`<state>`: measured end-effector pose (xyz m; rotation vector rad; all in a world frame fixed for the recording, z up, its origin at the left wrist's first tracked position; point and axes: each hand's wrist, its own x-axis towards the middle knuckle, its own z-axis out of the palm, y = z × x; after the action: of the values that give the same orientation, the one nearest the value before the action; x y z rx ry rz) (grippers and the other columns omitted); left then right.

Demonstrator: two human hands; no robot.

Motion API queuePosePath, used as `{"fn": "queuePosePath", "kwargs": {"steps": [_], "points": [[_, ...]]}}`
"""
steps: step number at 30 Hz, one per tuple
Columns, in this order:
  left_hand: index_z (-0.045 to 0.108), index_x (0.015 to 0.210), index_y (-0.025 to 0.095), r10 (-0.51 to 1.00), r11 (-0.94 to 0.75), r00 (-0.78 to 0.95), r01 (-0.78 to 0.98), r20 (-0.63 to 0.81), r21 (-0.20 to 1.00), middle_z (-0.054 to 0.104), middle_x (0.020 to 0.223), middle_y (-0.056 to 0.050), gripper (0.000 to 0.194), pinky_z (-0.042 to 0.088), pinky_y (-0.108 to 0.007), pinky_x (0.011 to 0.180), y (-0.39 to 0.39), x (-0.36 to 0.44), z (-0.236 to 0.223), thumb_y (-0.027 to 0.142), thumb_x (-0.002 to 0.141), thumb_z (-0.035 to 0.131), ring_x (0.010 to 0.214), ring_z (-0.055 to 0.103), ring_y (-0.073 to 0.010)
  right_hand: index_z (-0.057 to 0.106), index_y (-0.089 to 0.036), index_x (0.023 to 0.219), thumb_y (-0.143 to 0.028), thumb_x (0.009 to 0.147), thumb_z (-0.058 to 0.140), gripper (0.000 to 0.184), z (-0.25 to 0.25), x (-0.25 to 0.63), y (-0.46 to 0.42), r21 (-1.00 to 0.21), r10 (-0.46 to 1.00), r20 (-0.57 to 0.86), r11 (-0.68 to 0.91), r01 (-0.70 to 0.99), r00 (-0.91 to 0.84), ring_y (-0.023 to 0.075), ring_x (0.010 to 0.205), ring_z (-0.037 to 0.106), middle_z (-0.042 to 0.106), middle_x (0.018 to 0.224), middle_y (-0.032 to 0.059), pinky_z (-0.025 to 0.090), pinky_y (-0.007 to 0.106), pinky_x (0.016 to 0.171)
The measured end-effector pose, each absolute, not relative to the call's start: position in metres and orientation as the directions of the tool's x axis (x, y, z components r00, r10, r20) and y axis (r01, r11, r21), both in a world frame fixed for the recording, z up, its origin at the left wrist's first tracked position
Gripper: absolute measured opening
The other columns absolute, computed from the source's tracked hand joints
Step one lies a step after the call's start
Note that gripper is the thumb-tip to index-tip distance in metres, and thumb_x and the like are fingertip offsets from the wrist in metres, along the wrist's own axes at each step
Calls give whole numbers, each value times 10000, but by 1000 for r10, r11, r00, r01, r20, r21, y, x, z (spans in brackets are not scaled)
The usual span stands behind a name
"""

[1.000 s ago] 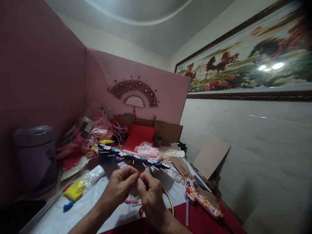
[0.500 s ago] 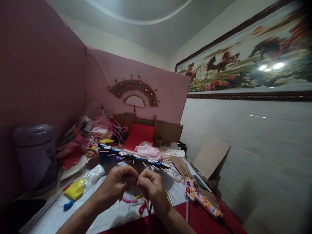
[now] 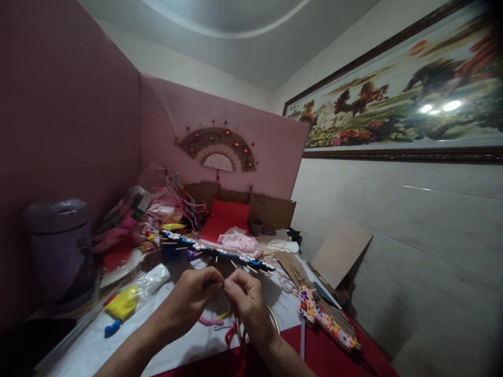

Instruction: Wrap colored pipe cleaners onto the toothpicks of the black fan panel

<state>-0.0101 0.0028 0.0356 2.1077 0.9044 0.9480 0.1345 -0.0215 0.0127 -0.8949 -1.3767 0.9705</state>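
Observation:
My left hand and my right hand meet fingertip to fingertip above the table. Both are closed in a pinch, with a tiny bit of red showing between them. A red cord hangs below my right hand, apparently the same strand, though my fingers hide most of it. Behind my right wrist, part of a gold ring shows. Just beyond my hands lies a black fan-shaped piece edged with white flowers, blue trim and thin sticks.
A glue gun with a flowered cover lies at right. Yellow and blue clay in plastic sits at left, near a lilac canister. Pink cloth and red card are behind. A decorated fan hangs on the pink panel.
My hands stay pinched together in nearly the same place, with only slight finger movement. The whole view has shifted very slightly.

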Motion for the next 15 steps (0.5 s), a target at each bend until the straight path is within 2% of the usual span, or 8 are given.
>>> {"fn": "queuePosePath", "kwargs": {"steps": [4, 9, 11, 15], "points": [[494, 730, 178, 773, -603, 502, 390, 389, 696, 517, 629, 27, 183, 317, -211, 517, 2, -8, 29, 270, 862, 406, 562, 423, -106, 436, -174, 598, -361, 802, 530, 293, 8, 134, -20, -931, 931, 362, 359, -61, -43, 51, 410, 297, 376, 484, -68, 228, 198, 400], [498, 801, 191, 739, -674, 473, 524, 480, 521, 571, 699, -5, 214, 335, -251, 586, 5, -3, 10, 259, 902, 321, 620, 509, -139, 436, -175, 618, -368, 800, 538, 284, 0, 132, -16, -947, 957, 289, 281, -157, -36, 36, 378, 263, 383, 462, -79, 194, 178, 370], [497, 792, 193, 739, -674, 464, 507, 489, 537, 569, 694, -2, 206, 338, -248, 586, 8, -2, 6, 245, 895, 326, 615, 510, -136, 429, -180, 624, -366, 781, 545, 269, 0, 132, -16, -953, 977, 206, 189, -236, -50, 29, 351, 229, 378, 436, -88, 160, 174, 354], [507, 770, 187, 779, -613, 455, 410, 431, 675, 543, 641, 17, 180, 341, -228, 555, 15, -1, 7, 263, 868, 376, 580, 475, -120, 421, -186, 663, -358, 725, 582, 243, 4, 133, -17, -918, 990, 14, -42, -394, -138, 16, 342, 175, 395, 443, -94, 93, 166, 350]]}}
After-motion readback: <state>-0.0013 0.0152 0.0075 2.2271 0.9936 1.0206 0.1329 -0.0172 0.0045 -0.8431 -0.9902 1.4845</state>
